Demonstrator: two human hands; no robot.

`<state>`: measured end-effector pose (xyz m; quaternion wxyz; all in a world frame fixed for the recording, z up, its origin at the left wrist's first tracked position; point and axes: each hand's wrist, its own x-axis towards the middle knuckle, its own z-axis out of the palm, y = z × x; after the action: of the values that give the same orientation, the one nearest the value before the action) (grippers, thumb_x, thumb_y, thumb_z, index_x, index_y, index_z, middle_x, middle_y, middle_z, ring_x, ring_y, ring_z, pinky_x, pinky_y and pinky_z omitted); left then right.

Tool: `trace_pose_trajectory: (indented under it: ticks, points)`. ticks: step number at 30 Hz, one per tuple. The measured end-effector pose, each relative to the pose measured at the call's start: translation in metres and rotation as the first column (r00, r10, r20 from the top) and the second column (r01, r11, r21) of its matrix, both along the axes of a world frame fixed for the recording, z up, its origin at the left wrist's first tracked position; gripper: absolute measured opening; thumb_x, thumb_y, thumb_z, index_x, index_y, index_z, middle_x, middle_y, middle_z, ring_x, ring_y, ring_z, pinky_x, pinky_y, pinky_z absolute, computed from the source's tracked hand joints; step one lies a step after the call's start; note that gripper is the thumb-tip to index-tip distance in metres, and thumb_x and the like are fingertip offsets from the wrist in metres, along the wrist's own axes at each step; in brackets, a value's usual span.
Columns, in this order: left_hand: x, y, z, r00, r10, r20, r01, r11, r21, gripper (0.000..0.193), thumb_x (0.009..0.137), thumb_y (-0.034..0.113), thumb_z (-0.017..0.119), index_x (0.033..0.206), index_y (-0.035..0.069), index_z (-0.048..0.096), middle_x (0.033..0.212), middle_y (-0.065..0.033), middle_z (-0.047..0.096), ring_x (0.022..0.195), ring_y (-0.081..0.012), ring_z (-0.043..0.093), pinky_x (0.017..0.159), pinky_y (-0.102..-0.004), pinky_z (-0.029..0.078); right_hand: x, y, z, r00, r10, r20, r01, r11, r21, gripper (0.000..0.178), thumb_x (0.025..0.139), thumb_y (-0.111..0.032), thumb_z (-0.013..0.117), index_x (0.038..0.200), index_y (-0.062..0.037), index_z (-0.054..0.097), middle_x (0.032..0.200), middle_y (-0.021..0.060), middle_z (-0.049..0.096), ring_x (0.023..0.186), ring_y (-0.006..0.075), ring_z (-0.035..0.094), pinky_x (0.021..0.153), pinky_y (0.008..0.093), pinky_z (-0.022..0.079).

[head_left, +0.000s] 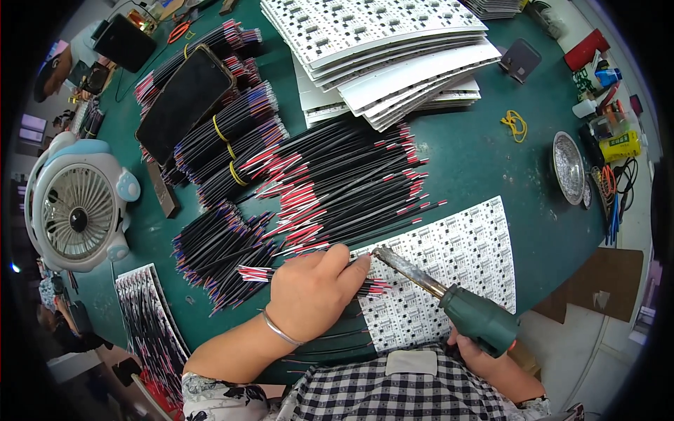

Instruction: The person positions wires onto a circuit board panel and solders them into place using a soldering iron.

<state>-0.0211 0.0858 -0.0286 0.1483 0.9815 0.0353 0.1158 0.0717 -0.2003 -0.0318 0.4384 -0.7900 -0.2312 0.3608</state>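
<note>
My left hand (312, 291) is closed around a small bundle of black wires (256, 274) with red and white ends. Its thumb and forefinger pinch close to the edge of a white circuit board sheet (456, 252), right by the soldering iron's tip. My right hand (481, 356) grips a green soldering iron (477, 319) from below, partly hidden by its body. The iron's metal shaft slants across the sheet toward my left fingertips. Several wires lie below my left hand, running to the sheet's left edge; whether they are joined to it I cannot tell.
Loose black wires (351, 175) lie beyond my hands, near tied wire bundles (232, 133) and a phone (186, 102). Stacked board sheets (393, 49) stand at the back. A fan (77, 217) is left; a metal bowl (567, 168) and yellow tie (514, 125) lie right.
</note>
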Motion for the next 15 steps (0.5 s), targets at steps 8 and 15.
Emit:
trace_pose_trajectory:
  ticks: [8,15]
  points:
    - [0.0,-0.001,0.002,1.0,0.007,-0.013,-0.007,1.0,0.02,0.029,0.068,0.008,0.063,0.095,0.015,0.071,0.07,-0.0009,0.047,0.053,-0.0161,0.05,0.044,-0.0291,0.04,0.001,-0.002,0.009,0.996,0.071,-0.06,-0.063,0.99,0.125,0.044,0.092,-0.029,0.057,0.122,0.0023,0.051,0.102,0.0093,0.06,0.076,0.0154,0.059,0.069,0.0297,0.05]
    - [0.0,0.006,-0.001,1.0,-0.024,-0.015,0.024,1.0,-0.005,0.023,0.073,0.014,0.062,0.095,0.016,0.069,0.073,-0.0003,0.045,0.056,-0.0128,0.054,0.043,-0.0276,0.043,0.0,-0.001,0.011,0.997,-0.047,-0.067,0.052,0.996,0.078,0.023,0.079,-0.007,0.066,0.102,-0.0035,0.065,0.092,0.0096,0.066,0.073,0.0188,0.067,0.075,0.033,0.051]
